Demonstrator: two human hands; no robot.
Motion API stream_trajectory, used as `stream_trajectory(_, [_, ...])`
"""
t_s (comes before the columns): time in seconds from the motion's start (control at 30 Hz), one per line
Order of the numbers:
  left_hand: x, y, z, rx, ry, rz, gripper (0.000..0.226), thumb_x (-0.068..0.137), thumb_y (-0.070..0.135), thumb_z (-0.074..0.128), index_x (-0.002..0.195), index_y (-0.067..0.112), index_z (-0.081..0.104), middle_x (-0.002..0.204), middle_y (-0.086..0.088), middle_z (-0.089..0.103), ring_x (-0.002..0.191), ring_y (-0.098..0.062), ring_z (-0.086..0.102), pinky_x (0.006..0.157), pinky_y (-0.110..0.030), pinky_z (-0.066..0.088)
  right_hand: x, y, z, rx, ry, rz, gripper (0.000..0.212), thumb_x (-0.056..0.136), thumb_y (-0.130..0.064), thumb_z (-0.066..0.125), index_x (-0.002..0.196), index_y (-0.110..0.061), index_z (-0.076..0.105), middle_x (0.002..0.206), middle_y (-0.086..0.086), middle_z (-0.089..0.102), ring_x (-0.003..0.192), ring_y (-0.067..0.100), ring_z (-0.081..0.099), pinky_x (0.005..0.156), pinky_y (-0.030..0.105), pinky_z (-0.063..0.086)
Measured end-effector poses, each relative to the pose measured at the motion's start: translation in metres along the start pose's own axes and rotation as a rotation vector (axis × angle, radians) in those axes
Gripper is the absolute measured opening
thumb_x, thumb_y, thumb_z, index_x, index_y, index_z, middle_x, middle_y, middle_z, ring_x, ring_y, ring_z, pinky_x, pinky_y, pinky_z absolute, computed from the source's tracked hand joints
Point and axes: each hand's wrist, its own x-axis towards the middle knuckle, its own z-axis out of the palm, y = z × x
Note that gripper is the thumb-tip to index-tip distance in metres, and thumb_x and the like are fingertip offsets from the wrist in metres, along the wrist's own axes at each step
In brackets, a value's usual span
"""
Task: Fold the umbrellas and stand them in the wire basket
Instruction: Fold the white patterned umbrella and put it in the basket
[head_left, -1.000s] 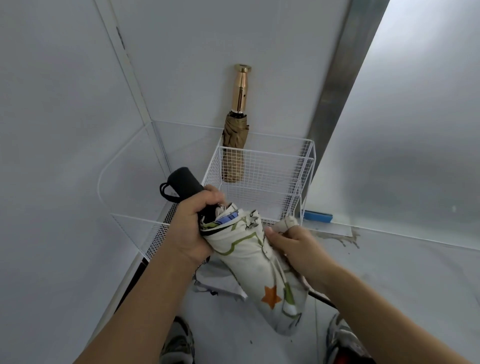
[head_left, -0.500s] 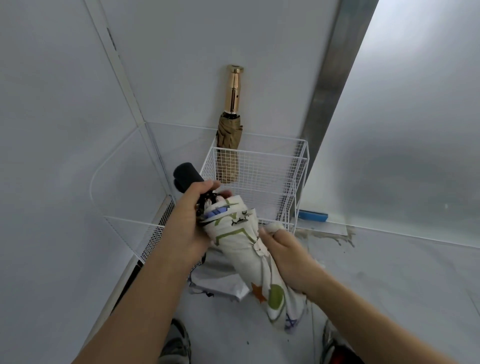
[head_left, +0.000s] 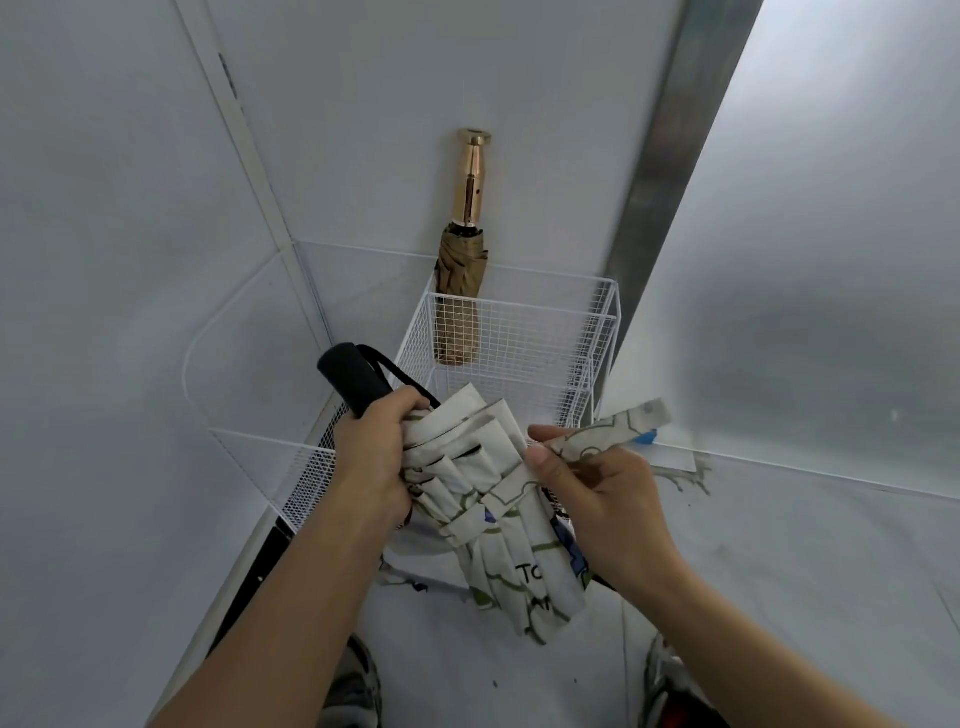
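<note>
My left hand (head_left: 371, 457) grips a collapsed white patterned umbrella (head_left: 511, 545) at the top of its cloth, just below its black handle (head_left: 353, 379). The cloth hangs in loose pleats, tip down. My right hand (head_left: 597, 499) pinches the umbrella's closing strap (head_left: 610, 428), pulled out to the right. Behind stands the white wire basket (head_left: 524, 332) in the corner. A folded tan umbrella (head_left: 460, 291) with a gold handle stands upright in the basket's far left corner.
White walls meet in a corner behind the basket, with a metal strip (head_left: 670, 171) at the right. A low white wire rack (head_left: 306, 478) lies left of my hands. A blue object (head_left: 647, 436) sits on the floor by the basket. My shoes (head_left: 353, 691) show below.
The umbrella's cloth has loosened from a tight roll into open pleats. My right hand has drawn the strap out to the right.
</note>
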Motion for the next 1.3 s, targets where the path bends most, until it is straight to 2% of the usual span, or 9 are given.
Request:
stream_trajectory(0.17, [-0.008,0.002,0.002,-0.027,-0.196,-0.074,0.023,0.077,0.008,0.062,0.059,0.014,0.049,0.055,-0.004,0.048,0.049,-0.017,0.05,0.052,-0.025,0.048,0.001,0.001,0.001,-0.05,-0.035,0.013,0.018,0.093,-0.026,0.063,0.086,-0.017,0.078,0.079,-0.005,0.076,0.079,0.004,0.071,0.07,0.021,0.056])
stream_trajectory(0.4, [-0.023,0.01,0.003,-0.255,-0.456,0.055,0.012,0.067,0.003,0.055,0.066,0.015,0.052,0.051,0.005,0.049,0.045,-0.007,0.046,0.046,-0.016,0.045,-0.005,-0.011,0.011,0.354,-0.462,0.631,0.034,0.101,-0.034,0.049,0.093,-0.011,0.072,0.094,0.012,0.077,0.084,0.024,0.074,0.072,0.031,0.059])
stream_trajectory(0.57, [-0.016,0.015,-0.005,-0.225,-0.534,0.041,0.02,0.073,0.009,0.057,0.091,0.013,0.063,0.081,-0.009,0.072,0.071,-0.018,0.068,0.069,-0.03,0.059,-0.002,0.0,0.021,0.136,-0.393,0.449,0.042,0.102,-0.042,0.043,0.09,-0.012,0.07,0.082,0.005,0.075,0.081,0.02,0.071,0.077,0.033,0.057])
stream_trajectory(0.67, [0.005,0.025,-0.017,-0.333,-0.436,0.076,0.035,0.077,0.009,0.065,0.111,0.013,0.057,0.105,-0.012,0.069,0.09,-0.025,0.072,0.082,-0.037,0.057,-0.002,0.006,0.02,-0.149,-0.358,0.18,0.053,0.102,-0.046,0.039,0.089,0.0,0.063,0.089,0.02,0.067,0.086,0.035,0.063,0.083,0.05,0.053])
stream_trajectory(0.83, [0.015,0.015,-0.021,-0.165,-0.123,0.073,0.031,0.086,0.029,0.069,0.108,0.011,0.056,0.099,-0.005,0.065,0.089,-0.018,0.063,0.069,-0.032,0.053,-0.003,0.018,0.011,-0.557,-0.24,-0.013,0.039,0.101,-0.046,0.035,0.085,-0.02,0.058,0.082,-0.007,0.059,0.079,0.012,0.055,0.078,0.036,0.046])
stream_trajectory(0.9, [0.006,0.004,-0.014,-0.001,-0.066,0.048,0.056,0.082,0.033,0.075,0.129,0.014,0.052,0.116,-0.007,0.065,0.099,-0.021,0.065,0.075,-0.037,0.054,0.0,0.019,0.011,-0.629,-0.177,-0.045,0.043,0.099,-0.052,0.03,0.086,-0.022,0.058,0.08,-0.009,0.058,0.077,0.012,0.056,0.076,0.036,0.047])
stream_trajectory(1.0, [-0.01,-0.014,-0.001,0.07,0.011,0.076,0.085,0.071,0.024,0.086,0.141,0.019,0.038,0.118,-0.006,0.064,0.095,-0.021,0.069,0.086,-0.045,0.057,0.001,0.018,0.019,-0.662,-0.136,-0.045,0.057,0.092,-0.062,0.022,0.086,-0.021,0.061,0.077,-0.007,0.061,0.073,0.015,0.058,0.074,0.037,0.048])
stream_trajectory(1.17, [-0.015,-0.028,0.009,0.086,0.132,0.102,0.04,0.073,-0.004,0.079,0.109,-0.001,0.063,0.085,-0.013,0.069,0.062,-0.018,0.066,0.048,-0.021,0.053,-0.014,0.018,0.028,-0.496,-0.217,-0.097,0.04,0.095,-0.061,0.037,0.089,-0.029,0.062,0.077,-0.008,0.063,0.075,0.011,0.06,0.07,0.036,0.052])
stream_trajectory(1.3, [-0.009,-0.018,0.005,0.078,0.148,0.187,0.032,0.072,-0.011,0.07,0.099,0.002,0.062,0.078,-0.01,0.064,0.056,-0.014,0.062,0.048,-0.022,0.051,-0.009,0.013,0.022,-0.187,-0.08,-0.001,0.036,0.09,-0.044,0.062,0.082,-0.011,0.075,0.073,0.008,0.071,0.071,0.028,0.067,0.067,0.05,0.055])
